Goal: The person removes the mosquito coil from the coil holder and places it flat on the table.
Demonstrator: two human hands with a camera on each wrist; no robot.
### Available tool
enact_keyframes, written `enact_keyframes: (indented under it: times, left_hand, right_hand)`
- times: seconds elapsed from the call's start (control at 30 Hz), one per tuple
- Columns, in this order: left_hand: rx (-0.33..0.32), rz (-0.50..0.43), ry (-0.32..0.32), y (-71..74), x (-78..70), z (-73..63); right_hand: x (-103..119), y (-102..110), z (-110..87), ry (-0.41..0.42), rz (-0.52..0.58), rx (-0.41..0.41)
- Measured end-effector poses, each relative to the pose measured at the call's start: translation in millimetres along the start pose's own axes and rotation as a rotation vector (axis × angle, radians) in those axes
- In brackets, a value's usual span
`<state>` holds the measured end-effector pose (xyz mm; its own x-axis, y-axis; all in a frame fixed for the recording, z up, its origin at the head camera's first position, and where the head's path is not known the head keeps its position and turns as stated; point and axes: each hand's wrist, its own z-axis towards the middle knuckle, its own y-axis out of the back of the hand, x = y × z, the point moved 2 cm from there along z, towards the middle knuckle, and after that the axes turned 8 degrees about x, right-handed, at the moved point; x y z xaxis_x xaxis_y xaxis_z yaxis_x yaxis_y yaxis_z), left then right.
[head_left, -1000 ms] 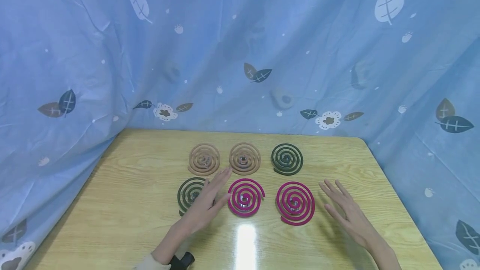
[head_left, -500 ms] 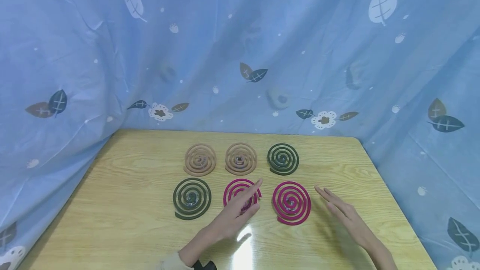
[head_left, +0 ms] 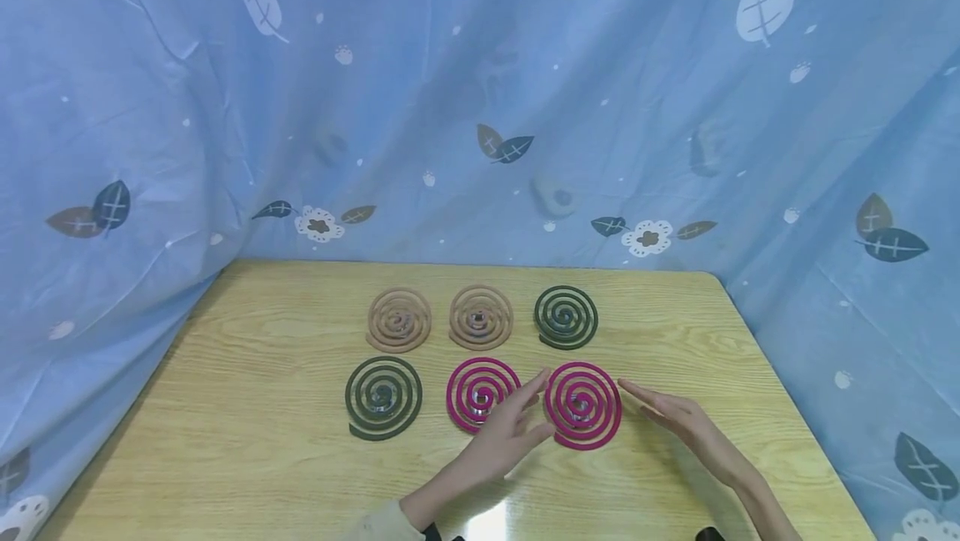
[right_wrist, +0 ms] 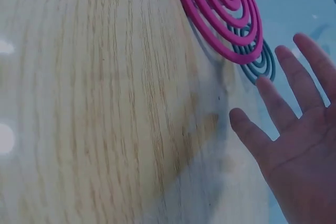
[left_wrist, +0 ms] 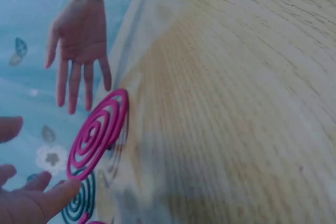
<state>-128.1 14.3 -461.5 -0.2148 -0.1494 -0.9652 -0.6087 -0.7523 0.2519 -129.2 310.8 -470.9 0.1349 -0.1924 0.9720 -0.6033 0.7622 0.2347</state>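
A magenta mosquito coil [head_left: 582,404] lies at the right end of the front row, raised on a small clear stand. My left hand [head_left: 504,441] is at its left edge, fingers straight, thumb spread. On its right side, my right hand [head_left: 693,428] points its straight fingertips toward the rim. Neither hand grips anything. A second magenta coil [head_left: 482,397] sits to the left, partly hidden behind my left hand. The left wrist view has the near magenta coil [left_wrist: 93,134] between both hands; the right wrist view catches its lower part [right_wrist: 245,40] beyond my right fingers.
A dark green coil [head_left: 383,398] begins the front row at left. Behind stand two tan coils [head_left: 399,320] and another dark green coil [head_left: 566,318]. The wooden table [head_left: 247,408] meets a blue leaf-print curtain [head_left: 420,91] at the back and sides.
My left hand has swept right, from over the front green coil past the middle magenta one to the right magenta coil. My right hand has shifted slightly left toward that coil.
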Motion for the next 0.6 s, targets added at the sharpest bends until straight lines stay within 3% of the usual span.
enact_keyframes:
  times: [0.13, 0.4, 0.6]
  left_hand:
    - [-0.056, 0.03, -0.011, -5.9, 4.3, 6.1]
    - [-0.088, 0.222, 0.051, -11.3, 5.0, 12.8]
    - [-0.13, 0.21, 0.053, -14.4, 8.0, 16.9]
  right_hand:
    - [-2, 0, 2.4, -0.04, -0.017, -0.068]
    - [-10, -3, 11.5, 0.062, 0.03, -0.064]
    - [-16, -4, 17.4, 0.024, 0.038, -0.124]
